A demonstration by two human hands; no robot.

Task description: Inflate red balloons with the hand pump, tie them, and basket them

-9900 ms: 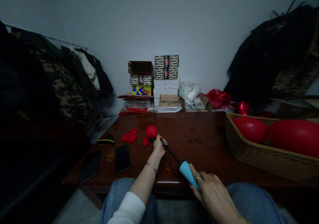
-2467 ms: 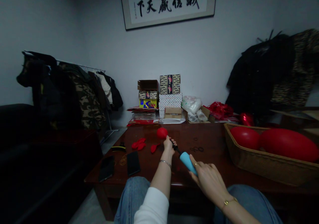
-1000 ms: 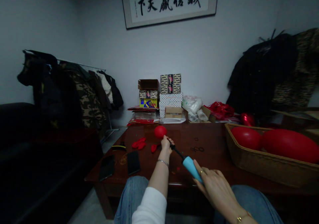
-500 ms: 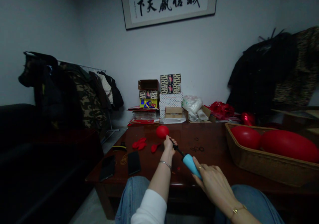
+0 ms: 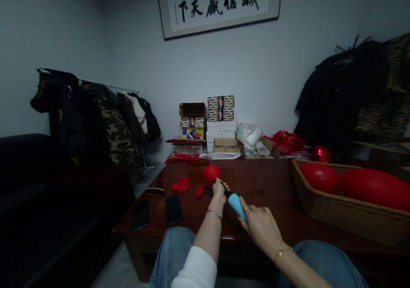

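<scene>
A small, partly inflated red balloon (image 5: 212, 173) sits at the fingers of my left hand (image 5: 219, 189), which is closed round its neck and the black nozzle end of a pump. My right hand (image 5: 261, 224) grips the light blue pump (image 5: 237, 206) by its lower end. Just left of my left hand a flat red balloon (image 5: 201, 190) lies on the dark wooden table (image 5: 275, 213). Several more flat red balloons (image 5: 181, 185) are bunched farther left. Where the nozzle meets the balloon is hidden by my fingers.
A wicker basket (image 5: 346, 214) with large red balloons stands at the right. Black rings (image 5: 255, 192) lie mid-table. Two dark flat devices, one a phone-like slab (image 5: 174, 210), and a yellow band (image 5: 161, 205) are at the left. Stacked boxes (image 5: 221, 130) line the back.
My right hand has moved up and left toward my left hand, and the blue pump body now covers most of the black shaft. The small balloon looks about the same size.
</scene>
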